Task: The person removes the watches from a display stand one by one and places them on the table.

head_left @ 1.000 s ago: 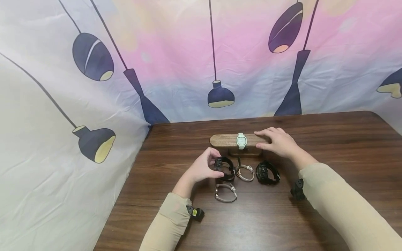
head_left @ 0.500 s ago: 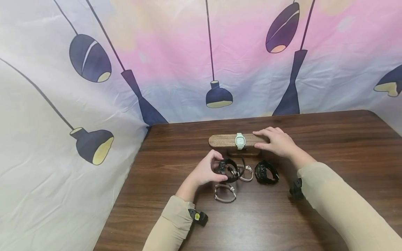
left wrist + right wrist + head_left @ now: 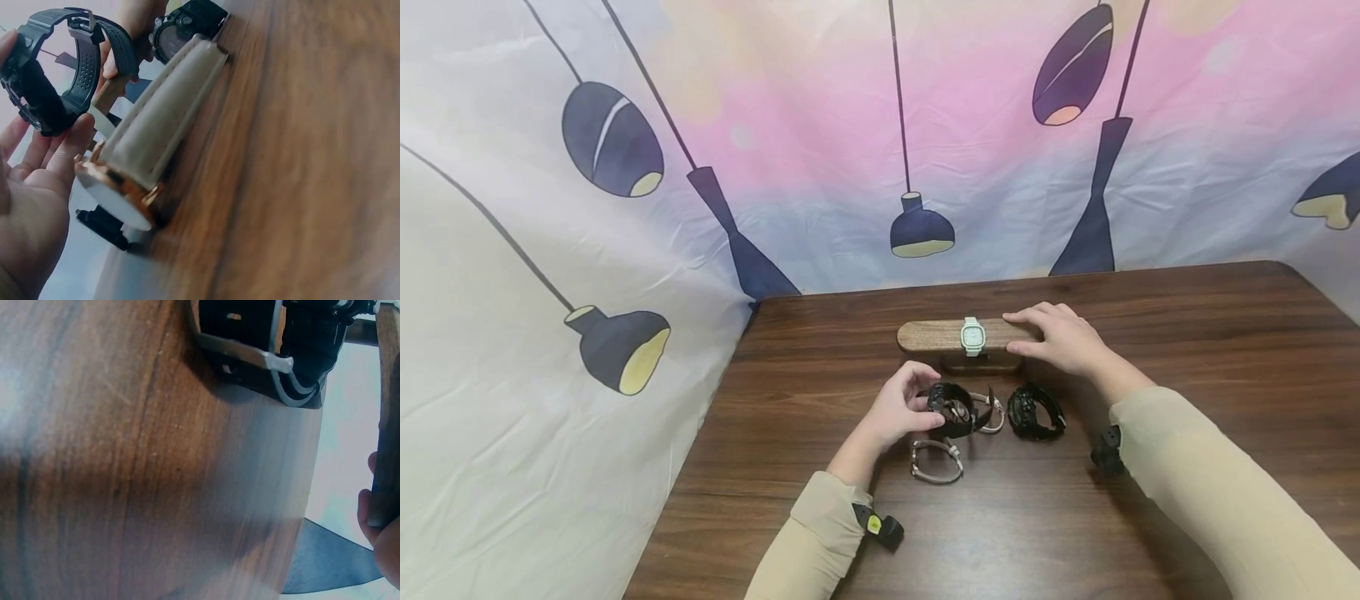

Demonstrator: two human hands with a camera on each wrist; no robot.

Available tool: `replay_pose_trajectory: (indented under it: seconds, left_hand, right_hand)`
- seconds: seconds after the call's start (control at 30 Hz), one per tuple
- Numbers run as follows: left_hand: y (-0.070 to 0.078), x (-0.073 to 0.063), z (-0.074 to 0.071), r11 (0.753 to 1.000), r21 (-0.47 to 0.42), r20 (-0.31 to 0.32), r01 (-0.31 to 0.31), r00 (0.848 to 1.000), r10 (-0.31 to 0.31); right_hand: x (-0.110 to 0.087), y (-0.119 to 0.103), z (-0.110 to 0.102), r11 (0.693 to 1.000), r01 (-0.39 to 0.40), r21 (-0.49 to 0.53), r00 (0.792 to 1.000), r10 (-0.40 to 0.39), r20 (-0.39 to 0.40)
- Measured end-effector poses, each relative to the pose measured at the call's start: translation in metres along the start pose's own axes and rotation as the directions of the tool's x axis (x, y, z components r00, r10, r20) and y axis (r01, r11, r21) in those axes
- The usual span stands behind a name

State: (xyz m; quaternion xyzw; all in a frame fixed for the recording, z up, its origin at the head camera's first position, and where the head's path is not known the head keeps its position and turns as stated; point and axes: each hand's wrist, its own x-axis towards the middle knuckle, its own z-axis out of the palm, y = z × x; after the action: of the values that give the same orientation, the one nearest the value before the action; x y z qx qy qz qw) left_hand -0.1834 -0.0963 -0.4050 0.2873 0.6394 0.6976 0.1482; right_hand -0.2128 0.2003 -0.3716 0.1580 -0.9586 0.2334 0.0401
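Observation:
My left hand [image 3: 897,408] pinches a black wristwatch [image 3: 938,403] between thumb and fingers. In the left wrist view this watch [image 3: 84,72] hangs above the table, its perforated strap fastened in a loop. At the back, my right hand [image 3: 1063,340] grips the right end of a wooden watch stand [image 3: 923,337], thumb in front. A mint-green wristwatch [image 3: 973,337] is strapped around the stand's bar. A light-strapped watch [image 3: 998,418] lies partly hidden behind the held one. Right of it sits a second black watch [image 3: 1024,412]. Nearer the front lies a beige-strapped watch [image 3: 938,480] with a rose-gold case.
The dark wooden table [image 3: 1015,533] carries everything. A printed cloth [image 3: 842,150] with drawn lamps hangs behind and to the left. A black wrist camera [image 3: 891,533] is strapped at the left sleeve, and another camera [image 3: 1107,454] at the right.
My left hand has moved a little to the right with the black watch, which has turned and now overlaps the light-strapped watch in view. My right hand stays on the stand.

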Motion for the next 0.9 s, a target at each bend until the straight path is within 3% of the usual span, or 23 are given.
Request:
replay_pose_trajectory:
  seconds: [0.13, 0.3, 0.47, 0.9]
  left_hand:
    - [-0.002, 0.0, 0.002, 1.0, -0.017, -0.001, -0.008, 1.0, 0.008]
    - [-0.001, -0.001, 0.006, 0.999, 0.032, 0.058, 0.005, 0.998, -0.007]
    - [-0.001, -0.002, 0.011, 0.998, 0.061, 0.077, 0.002, 0.997, -0.007]
    - [-0.003, -0.001, 0.022, 0.97, 0.206, 0.166, -0.129, 0.982, 0.095]
  right_hand:
    - [0.0, 0.0, 0.001, 1.0, 0.001, -0.001, 1.0, -0.001, -0.003]
    - [0.0, 0.0, 0.001, 1.0, 0.003, -0.002, 1.0, -0.003, -0.007]
    - [0.0, 0.0, 0.001, 1.0, 0.001, 0.002, 1.0, -0.001, -0.002]
    - [0.001, 0.001, 0.002, 1.0, -0.001, 0.003, 1.0, 0.001, -0.003]
